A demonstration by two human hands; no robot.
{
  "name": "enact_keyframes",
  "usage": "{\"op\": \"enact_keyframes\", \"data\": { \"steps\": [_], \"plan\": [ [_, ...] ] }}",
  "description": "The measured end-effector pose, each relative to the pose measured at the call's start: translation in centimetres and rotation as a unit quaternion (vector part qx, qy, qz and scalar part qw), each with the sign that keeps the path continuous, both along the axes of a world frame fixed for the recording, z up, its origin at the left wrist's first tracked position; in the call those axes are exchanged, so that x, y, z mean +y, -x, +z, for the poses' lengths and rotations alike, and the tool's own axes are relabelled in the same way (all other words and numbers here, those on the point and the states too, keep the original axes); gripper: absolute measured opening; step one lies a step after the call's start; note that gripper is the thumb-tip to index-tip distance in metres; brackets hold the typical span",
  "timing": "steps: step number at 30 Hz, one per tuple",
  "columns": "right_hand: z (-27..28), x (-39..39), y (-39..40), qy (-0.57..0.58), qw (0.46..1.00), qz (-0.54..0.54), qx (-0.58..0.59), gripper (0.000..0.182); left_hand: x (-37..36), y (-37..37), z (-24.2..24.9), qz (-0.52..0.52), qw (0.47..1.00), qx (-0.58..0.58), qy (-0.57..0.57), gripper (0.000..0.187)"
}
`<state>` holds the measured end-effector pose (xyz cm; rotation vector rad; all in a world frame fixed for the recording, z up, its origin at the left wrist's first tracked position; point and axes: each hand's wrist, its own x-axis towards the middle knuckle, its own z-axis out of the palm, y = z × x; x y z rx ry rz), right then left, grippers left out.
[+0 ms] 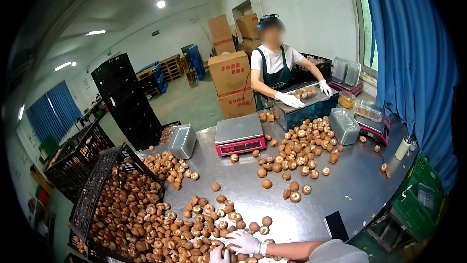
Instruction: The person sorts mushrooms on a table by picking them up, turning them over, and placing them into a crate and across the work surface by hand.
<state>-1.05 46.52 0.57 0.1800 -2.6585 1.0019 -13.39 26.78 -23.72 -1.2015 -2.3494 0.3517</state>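
Note:
Brown mushrooms (170, 229) spill from a tilted black crate (104, 175) onto the metal table (311, 209). My right hand (244, 242), in a white glove, lies over the near edge of this pile, touching mushrooms with its fingers spread. Beside it, at the bottom edge of the view, my left hand (219, 255), also gloved, rests against the mushrooms with its fingers bent. Whether the left fingers hold a mushroom is hidden.
Across the table a person (277, 63) has gloved hands on a tray of mushrooms. Nearby are a scale (238, 129), clear plastic trays (182, 141), another mushroom heap (309, 144), a second scale (372, 122), a phone (336, 226) and a green crate (416, 204).

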Motion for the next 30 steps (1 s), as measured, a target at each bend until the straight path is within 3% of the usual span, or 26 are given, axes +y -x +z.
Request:
{"op": "enact_keyframes", "data": {
  "steps": [1,3,7,10,13,16,17,18,19,20,22,24,25,26,28,30],
  "plan": [
    [-0.4,0.0,0.1,-0.006,1.000,-0.001,0.018,0.046,-1.5,-3.9,13.3,0.034,0.887,-0.339,-0.313,0.023],
    [-0.7,0.0,0.2,-0.011,0.999,-0.003,0.036,0.045,0.1,-5.2,19.1,0.047,0.871,-0.359,-0.331,0.025],
    [-1.3,-0.1,0.3,-0.017,1.000,0.011,0.019,0.041,1.4,-7.8,24.9,0.079,0.848,-0.401,-0.337,0.029],
    [-0.9,-0.1,0.3,-0.007,1.000,0.010,0.009,0.041,1.1,-7.3,23.4,0.098,0.845,-0.413,-0.324,0.034],
    [0.2,0.0,0.3,-0.008,1.000,0.015,0.021,0.042,1.2,-7.0,20.2,0.033,0.853,-0.338,-0.397,0.029],
    [0.7,0.8,1.6,0.037,0.999,0.013,-0.015,0.043,1.9,-7.4,21.9,0.044,0.841,-0.338,-0.420,0.025],
    [0.0,0.8,2.8,0.090,0.989,0.003,-0.118,0.038,1.9,-7.6,22.5,0.037,0.838,-0.348,-0.418,0.026],
    [-4.3,1.0,4.3,0.261,0.964,0.018,-0.055,0.036,1.9,-7.7,23.1,0.062,0.839,-0.375,-0.389,0.026],
    [-4.6,1.9,4.9,0.312,0.946,0.082,-0.023,0.030,1.9,-8.0,23.7,0.042,0.826,-0.380,-0.415,0.027],
    [0.1,2.3,4.1,0.478,0.859,-0.015,-0.183,0.032,1.7,-8.2,23.6,0.028,0.826,-0.364,-0.429,0.029],
    [2.6,4.1,4.0,0.584,0.779,0.045,-0.224,0.053,2.0,-9.7,26.1,0.094,0.828,-0.323,-0.449,0.029],
    [4.1,4.3,3.1,0.704,0.665,0.031,-0.245,0.072,1.9,-10.7,27.5,0.094,0.782,-0.337,-0.515,0.028],
    [4.3,4.3,2.6,0.696,0.674,0.038,-0.244,0.076,1.6,-11.2,27.4,0.101,0.731,-0.387,-0.553,0.025],
    [4.1,4.1,2.1,0.701,0.674,0.059,-0.227,0.079,1.1,-11.7,26.8,0.134,0.645,-0.488,-0.572,0.026],
    [4.3,3.1,1.0,0.676,0.701,0.059,-0.218,0.081,1.7,-13.0,29.6,0.147,0.375,-0.674,-0.619,0.033],
    [7.1,1.6,-0.7,0.570,0.787,0.083,-0.221,0.083,1.6,-13.4,29.7,0.086,0.202,-0.763,-0.608,0.059]
  ]
}}
